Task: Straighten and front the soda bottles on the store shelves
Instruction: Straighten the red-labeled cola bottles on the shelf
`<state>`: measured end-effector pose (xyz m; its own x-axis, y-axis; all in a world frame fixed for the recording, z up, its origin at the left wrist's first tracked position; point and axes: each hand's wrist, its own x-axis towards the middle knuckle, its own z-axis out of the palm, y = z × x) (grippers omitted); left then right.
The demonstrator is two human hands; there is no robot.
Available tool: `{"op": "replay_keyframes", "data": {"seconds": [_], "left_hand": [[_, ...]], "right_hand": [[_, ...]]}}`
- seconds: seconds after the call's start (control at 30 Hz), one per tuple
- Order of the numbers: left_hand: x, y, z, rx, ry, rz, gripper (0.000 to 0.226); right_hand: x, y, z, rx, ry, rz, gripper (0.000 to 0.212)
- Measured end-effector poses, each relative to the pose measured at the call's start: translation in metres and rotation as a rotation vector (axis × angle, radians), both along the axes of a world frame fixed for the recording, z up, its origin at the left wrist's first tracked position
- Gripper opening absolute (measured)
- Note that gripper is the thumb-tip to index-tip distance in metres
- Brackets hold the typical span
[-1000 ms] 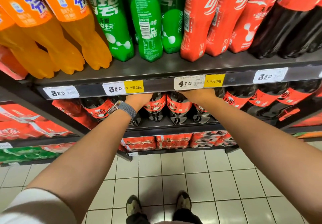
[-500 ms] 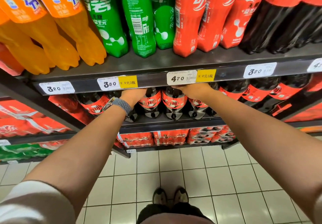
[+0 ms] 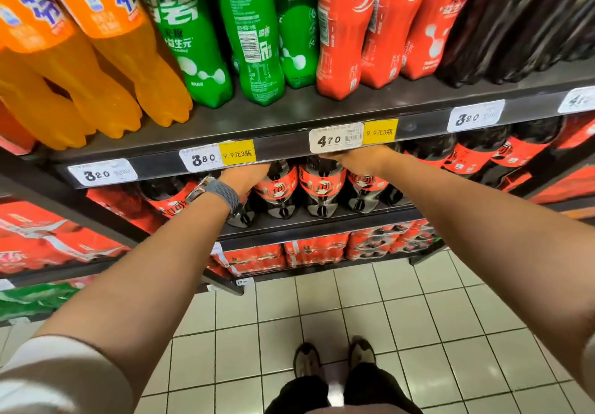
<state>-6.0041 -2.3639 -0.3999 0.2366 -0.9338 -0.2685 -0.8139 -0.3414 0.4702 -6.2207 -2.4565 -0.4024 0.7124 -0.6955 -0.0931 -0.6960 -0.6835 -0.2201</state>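
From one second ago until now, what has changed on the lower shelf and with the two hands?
Almost nothing visibly changed. Both hands stay reaching under the shelf edge among the cola bottles: the left hand near the 3.80 tag, the right hand under the 4.70 tag. Their fingers are hidden, so any grip is unclear. No bottle visibly moved; only the camera shifted slightly.

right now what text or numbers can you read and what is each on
"3.20": left price tag
"3.80": second price tag
"9.9元3瓶": yellow promo tag
"4.70": price tag above the right hand
"Sprite": green bottle
Bottle fine print and barcodes: too small.
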Motion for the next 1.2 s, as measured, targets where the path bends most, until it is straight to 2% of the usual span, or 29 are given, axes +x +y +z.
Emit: {"op": "replay_keyframes", "data": {"seconds": [0.07, 0.13, 0.23, 0.27, 0.3, 0.37, 0.47, 0.5, 0.53, 0.57, 0.6, 0.63, 0.67, 0.7, 0.73, 0.8, 0.83, 0.93, 1.0, 1.07, 1.2], "left_hand": [[-0.001, -0.003, 0.0, -0.053, 0.011, -0.026, 0.021], [-0.008, -0.005, 0.003, -0.061, -0.08, -0.017, 0.026], [-0.01, -0.005, 0.002, -0.039, -0.167, 0.036, 0.034], [-0.01, -0.004, 0.002, -0.026, -0.155, 0.052, 0.036], [-0.01, -0.003, 0.004, -0.017, -0.138, 0.062, 0.037], [-0.011, -0.001, 0.006, -0.055, -0.055, 0.083, 0.04], [-0.012, 0.0, 0.01, -0.078, 0.05, 0.099, 0.043], [-0.013, -0.001, 0.01, -0.072, 0.054, 0.105, 0.044], [-0.013, -0.001, 0.01, -0.066, 0.06, 0.113, 0.043], [-0.013, -0.002, 0.008, -0.08, 0.06, 0.116, 0.042], [-0.013, -0.002, 0.007, -0.102, 0.054, 0.123, 0.041], [-0.013, -0.002, 0.005, -0.127, 0.045, 0.132, 0.039], [-0.013, -0.002, 0.004, -0.151, 0.034, 0.143, 0.039], [-0.013, -0.003, 0.002, -0.17, 0.018, 0.15, 0.039], [-0.013, -0.003, -0.002, -0.177, -0.012, 0.148, 0.039], [-0.011, -0.007, -0.011, -0.135, -0.115, 0.116, 0.039], [-0.012, -0.008, -0.016, -0.117, -0.173, 0.1, 0.038], [-0.019, -0.008, -0.028, -0.289, -0.204, 0.174, 0.032], [-0.03, -0.005, -0.031, -0.442, -0.105, 0.277, 0.026], [-0.044, 0.002, -0.03, -0.513, -0.048, 0.343, 0.024], [-0.07, 0.028, -0.035, -0.677, -0.232, 0.305, 0.037]], "right_hand": [[0.0, -0.002, -0.003, 0.006, 0.006, -0.022, 0.054], [-0.002, 0.0, -0.002, -0.081, 0.125, 0.015, 0.053], [-0.004, 0.004, 0.004, 0.002, 0.216, -0.009, 0.054], [-0.01, 0.004, 0.004, -0.071, 0.303, 0.103, 0.053], [-0.011, 0.009, 0.009, -0.055, 0.353, 0.122, 0.051], [-0.012, 0.008, 0.005, 0.042, 0.361, 0.037, 0.049], [-0.004, 0.005, 0.007, -0.024, 0.274, 0.043, 0.052], [-0.005, 0.01, 0.01, 0.109, 0.205, -0.086, 0.05], [-0.005, 0.012, 0.01, 0.242, 0.125, -0.198, 0.053], [-0.008, 0.014, 0.017, 0.336, 0.079, -0.224, 0.076], [-0.009, 0.012, 0.018, 0.33, 0.075, -0.229, 0.102], [-0.004, 0.009, 0.03, 0.144, 0.154, -0.15, 0.106], [-0.011, 0.009, 0.024, 0.014, 0.23, -0.026, 0.084], [-0.011, 0.005, 0.011, -0.171, 0.41, 0.063, 0.063], [-0.013, 0.005, -0.004, -0.189, 0.359, 0.112, 0.057], [-0.009, 0.01, -0.002, 0.126, 0.12, -0.187, 0.052], [-0.012, 0.011, 0.006, 0.225, 0.059, -0.273, 0.049], [-0.02, 0.008, -0.004, -0.073, 0.002, -0.024, 0.054], [-0.031, 0.015, -0.004, -0.128, -0.026, 0.032, 0.05], [-0.05, 0.016, -0.003, -0.195, -0.072, 0.008, 0.043], [-0.098, 0.015, 0.0, -0.32, -0.101, 0.112, 0.049]]}}
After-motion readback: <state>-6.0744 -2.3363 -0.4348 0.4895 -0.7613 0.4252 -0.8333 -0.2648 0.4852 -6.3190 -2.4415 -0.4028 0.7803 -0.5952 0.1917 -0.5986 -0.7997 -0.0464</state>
